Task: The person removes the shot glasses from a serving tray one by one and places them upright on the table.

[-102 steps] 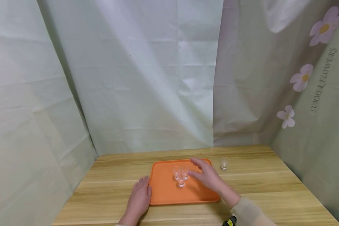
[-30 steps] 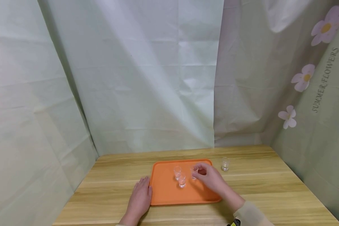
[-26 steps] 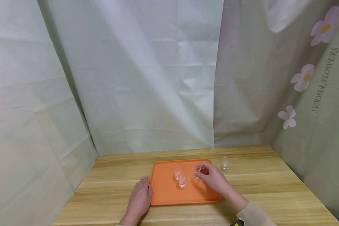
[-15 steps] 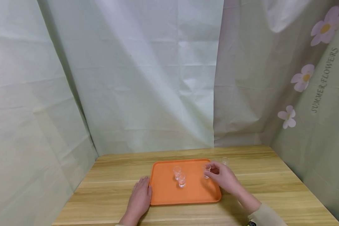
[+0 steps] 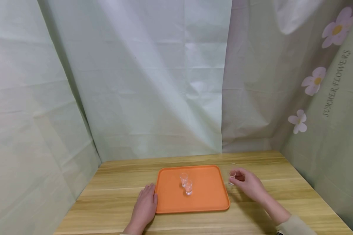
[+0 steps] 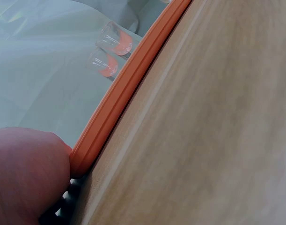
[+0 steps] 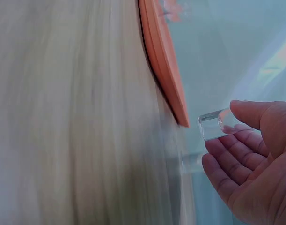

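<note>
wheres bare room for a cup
Free: orange rectangular tray, right of two small clear cups; wooden table, left of the left hand. Crowded: beyond the tray's right rim, where the right hand holds a third cup near a fourth.

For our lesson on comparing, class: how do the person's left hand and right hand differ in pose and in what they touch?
The left hand lies palm down with its fingers extended; the right hand has its fingers curved. The left hand rests against the left edge of the orange tray; the right hand pinches a clear shot glass beyond the tray's right edge. Both hands are bare.
</note>
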`<state>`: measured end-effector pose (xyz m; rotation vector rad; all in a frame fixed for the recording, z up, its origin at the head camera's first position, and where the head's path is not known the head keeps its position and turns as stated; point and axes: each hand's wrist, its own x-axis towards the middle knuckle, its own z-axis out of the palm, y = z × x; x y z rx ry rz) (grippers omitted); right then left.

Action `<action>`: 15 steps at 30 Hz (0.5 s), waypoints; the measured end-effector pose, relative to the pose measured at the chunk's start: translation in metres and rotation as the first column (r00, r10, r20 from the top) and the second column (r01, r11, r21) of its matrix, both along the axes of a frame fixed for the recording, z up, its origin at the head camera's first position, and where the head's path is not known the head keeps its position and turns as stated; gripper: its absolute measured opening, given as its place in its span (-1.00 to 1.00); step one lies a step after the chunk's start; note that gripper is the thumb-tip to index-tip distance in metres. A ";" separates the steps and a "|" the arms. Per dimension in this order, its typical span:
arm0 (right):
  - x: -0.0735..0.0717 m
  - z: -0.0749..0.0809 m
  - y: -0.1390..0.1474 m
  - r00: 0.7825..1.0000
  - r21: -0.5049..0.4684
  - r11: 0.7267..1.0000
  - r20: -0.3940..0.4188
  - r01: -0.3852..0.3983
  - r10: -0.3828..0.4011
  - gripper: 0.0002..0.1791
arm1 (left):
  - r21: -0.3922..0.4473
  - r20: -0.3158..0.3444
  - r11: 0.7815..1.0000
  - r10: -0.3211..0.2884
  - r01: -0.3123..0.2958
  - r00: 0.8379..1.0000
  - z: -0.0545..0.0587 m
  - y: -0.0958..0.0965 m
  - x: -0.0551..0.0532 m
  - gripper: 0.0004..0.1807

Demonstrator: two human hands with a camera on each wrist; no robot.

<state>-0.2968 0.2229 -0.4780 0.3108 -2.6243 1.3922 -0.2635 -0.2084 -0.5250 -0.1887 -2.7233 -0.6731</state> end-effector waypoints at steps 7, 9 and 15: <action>0.002 0.000 0.021 0.999 0.037 0.998 -0.003 0.041 -0.041 -0.65 | -0.007 -0.009 1.000 -0.008 0.008 1.000 0.001 -0.001 0.000 -0.55; 0.001 0.000 0.025 0.999 0.042 0.998 -0.004 0.051 -0.050 -0.65 | -0.004 -0.009 1.000 -0.007 0.007 1.000 0.001 -0.001 0.000 -0.55; -0.007 -0.003 0.038 0.997 0.077 0.994 -0.006 0.083 -0.083 -0.58 | -0.006 -0.011 1.000 -0.010 0.010 1.000 0.000 -0.001 0.001 -0.55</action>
